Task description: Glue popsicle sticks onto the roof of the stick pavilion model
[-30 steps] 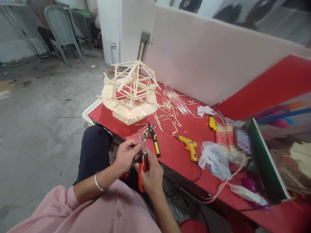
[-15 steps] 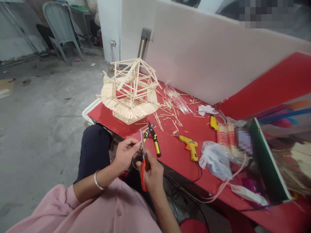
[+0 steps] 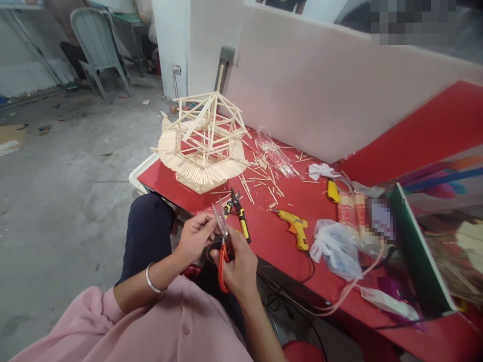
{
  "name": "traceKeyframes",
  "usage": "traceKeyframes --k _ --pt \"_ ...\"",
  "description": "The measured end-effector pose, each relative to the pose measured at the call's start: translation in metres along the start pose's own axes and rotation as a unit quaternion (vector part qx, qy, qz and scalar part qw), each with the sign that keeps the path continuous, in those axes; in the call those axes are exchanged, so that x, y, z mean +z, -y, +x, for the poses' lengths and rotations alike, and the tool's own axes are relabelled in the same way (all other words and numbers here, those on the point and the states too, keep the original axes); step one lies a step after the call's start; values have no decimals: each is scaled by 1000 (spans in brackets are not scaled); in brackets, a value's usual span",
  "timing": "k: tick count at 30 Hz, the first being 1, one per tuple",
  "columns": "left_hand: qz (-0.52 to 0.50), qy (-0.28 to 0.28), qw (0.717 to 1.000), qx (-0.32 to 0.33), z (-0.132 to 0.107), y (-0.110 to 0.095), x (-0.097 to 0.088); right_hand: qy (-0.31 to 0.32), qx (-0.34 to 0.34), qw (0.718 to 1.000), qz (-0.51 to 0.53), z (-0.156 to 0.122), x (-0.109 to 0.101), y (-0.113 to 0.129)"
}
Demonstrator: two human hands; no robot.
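In my right hand (image 3: 241,259) is a pair of scissors (image 3: 222,274) with red handles, its blades a little apart and pointing away from me. Close against the blades, my left hand (image 3: 198,235) is pinched closed; whatever lies between thumb and fingers is too small to name. Beyond both hands, on the red table (image 3: 264,216), stands a pavilion-like model (image 3: 206,146) built of thin wooden sticks, with an open roof frame and a fringed lower skirt. Black-and-yellow pliers (image 3: 237,211) lie just past the scissors, their jaws pointing away.
A yellow glue gun (image 3: 296,226) lies right of the pliers, its cord hanging over the table edge. Loose sticks (image 3: 271,186) are scattered beside the model. Further right are a clear plastic bag (image 3: 335,249) and a green box (image 3: 424,256). A pale partition (image 3: 302,75) rises behind the table.
The scissor blades have spread apart, and my right hand has shifted slightly right and up. My left hand keeps its pinch in nearly the same place.
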State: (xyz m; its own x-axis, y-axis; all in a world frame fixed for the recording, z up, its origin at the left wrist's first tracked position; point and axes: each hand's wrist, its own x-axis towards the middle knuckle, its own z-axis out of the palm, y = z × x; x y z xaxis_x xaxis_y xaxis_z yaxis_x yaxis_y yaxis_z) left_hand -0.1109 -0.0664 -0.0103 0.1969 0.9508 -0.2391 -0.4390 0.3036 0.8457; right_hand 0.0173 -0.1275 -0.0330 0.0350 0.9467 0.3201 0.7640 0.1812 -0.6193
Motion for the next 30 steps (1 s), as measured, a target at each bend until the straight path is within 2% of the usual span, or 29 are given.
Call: traceKeyframes --k 8,17,21,23,26,28,30 --pt "14 -16 1000 22 -3 -3 3 1 5 1000 9 -1 0 6" --pt "34 -26 998 46 -2 1 0 -51 -22 998 6 -4 8 2" --pt "4 -10 1000 20 -2 1 3 -56 -24 997 37 -5 11 -3" --pt "-4 -8 1000 -1 -2 1 4 -85 1 996 -11 -4 6 -13" --pt "7 -7 1000 -9 -1 1 3 -128 103 972 -169 1 -11 -36" --pt "9 -8 1000 -12 1 2 3 -106 161 944 -267 5 -24 -53" --pt "0 -11 1000 -24 2 2 3 -52 180 929 -320 8 -34 -66"
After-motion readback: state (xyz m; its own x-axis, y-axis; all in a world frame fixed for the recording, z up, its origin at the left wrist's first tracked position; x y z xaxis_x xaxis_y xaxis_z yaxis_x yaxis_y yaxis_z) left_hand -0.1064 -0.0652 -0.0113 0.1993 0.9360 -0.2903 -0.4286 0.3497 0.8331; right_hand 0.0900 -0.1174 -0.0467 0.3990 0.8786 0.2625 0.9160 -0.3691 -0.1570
